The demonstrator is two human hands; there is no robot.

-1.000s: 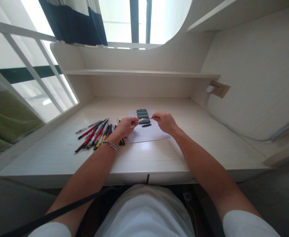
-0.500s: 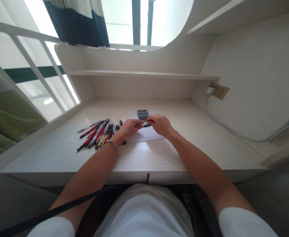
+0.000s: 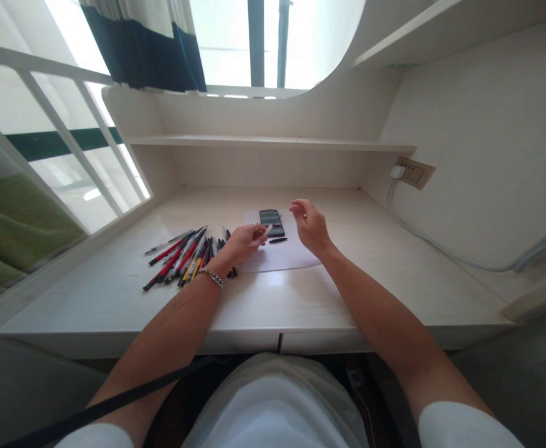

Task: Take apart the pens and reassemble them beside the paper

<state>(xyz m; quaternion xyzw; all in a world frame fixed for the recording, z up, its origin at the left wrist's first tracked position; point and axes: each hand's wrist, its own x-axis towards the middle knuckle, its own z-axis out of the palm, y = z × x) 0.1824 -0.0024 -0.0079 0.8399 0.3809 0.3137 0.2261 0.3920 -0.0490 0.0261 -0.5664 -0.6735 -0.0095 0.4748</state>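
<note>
We find the left hand [image 3: 245,242] pinching a white stick [image 3: 268,229], near end hidden by fingers, across the phone [image 3: 267,217] at seven o'clock, right hand [image 3: 311,226] curled at three, its contents we cannot tell, pens [image 3: 175,259] at nine, partly covered.

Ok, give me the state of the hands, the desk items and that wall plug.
Left hand: gripping a slim white piece
Right hand: partly curled, contents unclear
Paper: lying on the desk
Phone: lying on the paper
Short black piece: on the paper
Pens: loosely heaped
Plug: in its socket
</note>
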